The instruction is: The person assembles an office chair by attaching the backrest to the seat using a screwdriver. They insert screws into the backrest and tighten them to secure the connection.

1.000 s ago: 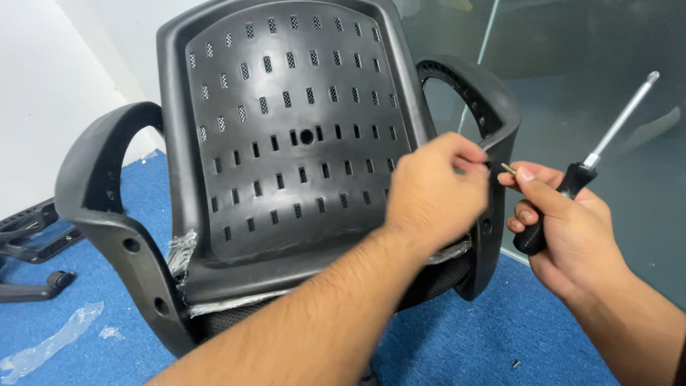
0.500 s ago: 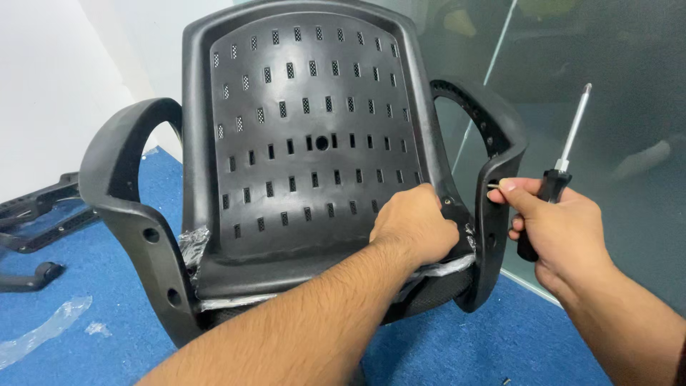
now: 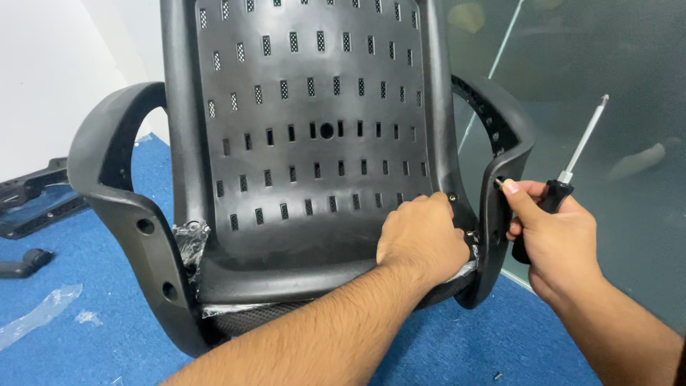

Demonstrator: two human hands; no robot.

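Bright, even overhead light; the black chair back [image 3: 314,129] is sharp with soft sheen (no hard glare); right of it, the glass wall [image 3: 607,71] shows dim, hazy reflections.

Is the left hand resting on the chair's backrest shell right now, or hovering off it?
Touching. The head view shows the left hand pressed flat on the lower right corner of the black backrest shell, fingers at its edge, no gap visible.

Head view, close, down over chair [image 3: 314,143]
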